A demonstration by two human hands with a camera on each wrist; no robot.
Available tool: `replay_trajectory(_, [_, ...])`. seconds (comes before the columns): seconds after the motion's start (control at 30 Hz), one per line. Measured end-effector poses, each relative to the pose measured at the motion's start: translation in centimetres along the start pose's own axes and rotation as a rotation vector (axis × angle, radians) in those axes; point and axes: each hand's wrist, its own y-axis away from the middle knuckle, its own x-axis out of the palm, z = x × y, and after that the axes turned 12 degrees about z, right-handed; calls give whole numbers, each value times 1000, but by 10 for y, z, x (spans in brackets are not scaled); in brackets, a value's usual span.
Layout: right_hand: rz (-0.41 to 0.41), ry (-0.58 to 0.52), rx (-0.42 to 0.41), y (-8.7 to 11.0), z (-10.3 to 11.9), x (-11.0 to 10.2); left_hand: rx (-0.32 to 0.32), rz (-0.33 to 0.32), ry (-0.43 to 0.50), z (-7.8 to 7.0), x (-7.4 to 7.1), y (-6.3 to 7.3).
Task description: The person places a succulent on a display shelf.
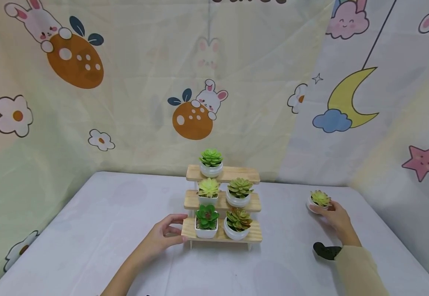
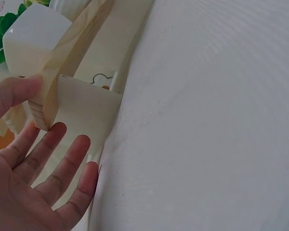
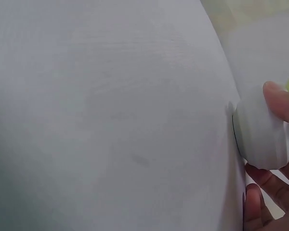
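A three-tier wooden plant stand (image 1: 221, 235) stands mid-table and bears several small succulents in white pots. At the left end of its lowest plank is my left hand (image 1: 167, 235). In the left wrist view the thumb (image 2: 19, 91) lies against one face of that plank and fingertips touch its end from the other side; the outer fingers are spread. Far to the right, my right hand (image 1: 334, 218) holds a yellow-green potted succulent (image 1: 320, 198) by its rim. Its ribbed white pot (image 3: 262, 132) is at the table surface, between thumb and fingers.
One potted succulent (image 1: 211, 160) sits on the top tier's left side, with two pots on each lower tier. A dark object (image 1: 325, 250) shows beside the right sleeve (image 1: 360, 271). Behind the white table (image 1: 133, 213) hangs a printed cloth (image 1: 137, 102).
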Motion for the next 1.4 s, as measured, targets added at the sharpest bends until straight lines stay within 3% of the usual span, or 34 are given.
replay_trajectory(0.2, [-34,20,-42,3,2,6,3,-2,8,0,0,0])
replay_trajectory(0.67, [-29,122,-80,11,9,13,-9,-4,1,2,0,-1])
replay_trajectory(0.97, [-74,180,-147,25,31,19,-2,-4,10,3,1,-1])
replay_trajectory(1.4, [-99,156,-280,42,73,28,17,7,15,3,0,-1])
